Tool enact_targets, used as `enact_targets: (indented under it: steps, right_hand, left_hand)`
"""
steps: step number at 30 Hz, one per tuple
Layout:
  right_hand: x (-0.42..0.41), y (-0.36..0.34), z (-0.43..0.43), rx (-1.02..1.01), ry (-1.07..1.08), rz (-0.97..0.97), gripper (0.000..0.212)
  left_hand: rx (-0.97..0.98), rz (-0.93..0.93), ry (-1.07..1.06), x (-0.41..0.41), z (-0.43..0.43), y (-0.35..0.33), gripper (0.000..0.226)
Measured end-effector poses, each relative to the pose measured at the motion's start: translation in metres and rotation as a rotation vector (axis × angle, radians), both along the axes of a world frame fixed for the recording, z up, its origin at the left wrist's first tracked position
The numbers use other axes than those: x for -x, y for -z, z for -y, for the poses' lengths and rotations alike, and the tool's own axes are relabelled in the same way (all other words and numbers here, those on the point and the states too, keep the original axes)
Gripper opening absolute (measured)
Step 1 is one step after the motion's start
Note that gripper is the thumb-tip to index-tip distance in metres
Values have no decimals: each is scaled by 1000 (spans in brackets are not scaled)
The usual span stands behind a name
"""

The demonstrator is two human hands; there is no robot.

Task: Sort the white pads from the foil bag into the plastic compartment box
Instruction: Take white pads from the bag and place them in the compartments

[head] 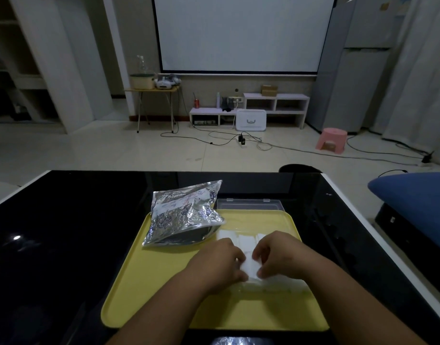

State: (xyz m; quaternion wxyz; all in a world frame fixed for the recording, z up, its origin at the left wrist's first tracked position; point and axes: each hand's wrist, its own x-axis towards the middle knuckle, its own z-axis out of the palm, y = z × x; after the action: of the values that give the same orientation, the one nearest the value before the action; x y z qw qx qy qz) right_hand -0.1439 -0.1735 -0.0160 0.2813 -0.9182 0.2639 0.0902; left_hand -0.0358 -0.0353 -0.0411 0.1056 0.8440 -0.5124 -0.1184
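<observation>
Tray [151, 295], yellow, lies on the black table [64, 245] with its long sides running left to right. The foil bag [186, 212] rests on the far left part of the tray, its open mouth facing the near right, and its far end reaches past the tray's far edge. The clear compartment box [239, 291] sits on the right half of the tray, just right of the bag. Its lid [249, 204] lies open flat on the table beyond the tray's far edge.

The left hand [219, 263] and right hand [283, 255] meet above the middle of the box. Both hands have their fingers curled and pinch one white pad [251, 266] between them. The left hand grips its left edge and the right hand its right edge. More white pads [241, 239] fill the far row of compartments. The near row also shows white contents, partly hidden under the right wrist.
</observation>
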Motion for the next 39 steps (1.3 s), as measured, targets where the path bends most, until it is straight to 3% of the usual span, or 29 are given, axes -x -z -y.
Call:
enact_targets:
  steps: [6,12,17,22,24,27,28,31,33,37,39]
  right_hand:
    - [1,-5,3,4,-18,18,37]
    - [4,-8,18,-31,110,211,10]
    - [5,-4,31,64,280,234,13]
    - [5,2,35,134,370,64,44]
    - [4,4,36,152,370,-1,49]
    - [1,4,33,186,355,-62,40]
    - [-1,5,32,194,354,-70,37]
    - [-4,9,32,167,368,-58,27]
    - [-5,11,31,135,375,-35,25]
    - [-8,10,24,102,362,-12,31]
    - [-9,10,22,96,347,-8,34]
  left_hand:
    - [48,-114,-36,-5,-4,-2,44]
    - [235,-219,-196,-16,-10,-7,31]
    - [321,-330,-365,-29,-13,-2,61]
    - [270,-393,-501,-36,-17,5,81]
    - [284,-420,-524,-36,-21,4,76]
    - [312,-405,-544,-42,-24,1,38]
    - [311,-392,-568,-46,-26,1,41]
    - [299,-328,-645,-56,-31,4,83]
    - [332,-344,-688,-60,-32,4,84]
    - [441,-498,-749,-64,-32,5,61]
    - [463,-568,-780,-62,-30,6,72]
